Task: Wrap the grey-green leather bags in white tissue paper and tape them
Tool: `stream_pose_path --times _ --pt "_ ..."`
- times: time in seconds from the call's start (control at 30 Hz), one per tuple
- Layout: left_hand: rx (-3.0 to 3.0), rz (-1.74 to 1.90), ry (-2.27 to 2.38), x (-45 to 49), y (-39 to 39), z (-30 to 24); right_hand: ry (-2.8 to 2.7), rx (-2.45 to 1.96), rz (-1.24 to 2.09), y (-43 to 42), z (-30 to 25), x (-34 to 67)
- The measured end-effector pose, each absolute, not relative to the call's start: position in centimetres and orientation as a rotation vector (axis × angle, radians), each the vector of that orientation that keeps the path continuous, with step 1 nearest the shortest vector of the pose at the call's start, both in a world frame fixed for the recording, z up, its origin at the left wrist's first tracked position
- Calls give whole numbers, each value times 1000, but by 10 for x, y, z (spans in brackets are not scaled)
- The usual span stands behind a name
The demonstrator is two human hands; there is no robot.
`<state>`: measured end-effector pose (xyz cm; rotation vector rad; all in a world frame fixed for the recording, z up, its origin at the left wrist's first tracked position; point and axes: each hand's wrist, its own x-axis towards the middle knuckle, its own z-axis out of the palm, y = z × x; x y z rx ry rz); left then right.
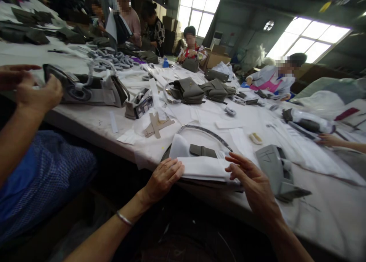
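While the grey-green bag [203,150] lies partly under white paper [207,166], strap [210,131] arching toward twelve, left hand [164,174] on the paper at the bag's eight o'clock, clasping or not I can't tell, right hand [248,174] at four, fingers loosely parted

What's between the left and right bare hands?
In the head view, a folded white sheet spans the stretch between the left hand and right hand. The left rests on one end; contact at the right is unclear.
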<state>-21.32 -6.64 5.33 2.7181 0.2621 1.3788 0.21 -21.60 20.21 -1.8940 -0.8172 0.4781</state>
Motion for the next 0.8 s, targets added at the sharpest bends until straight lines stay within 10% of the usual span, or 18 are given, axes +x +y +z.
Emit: stream_pose_path --times 0.8 --pt "2728 1340 293 -214 -67 50 -984 -1924 782 -208 189 -19"
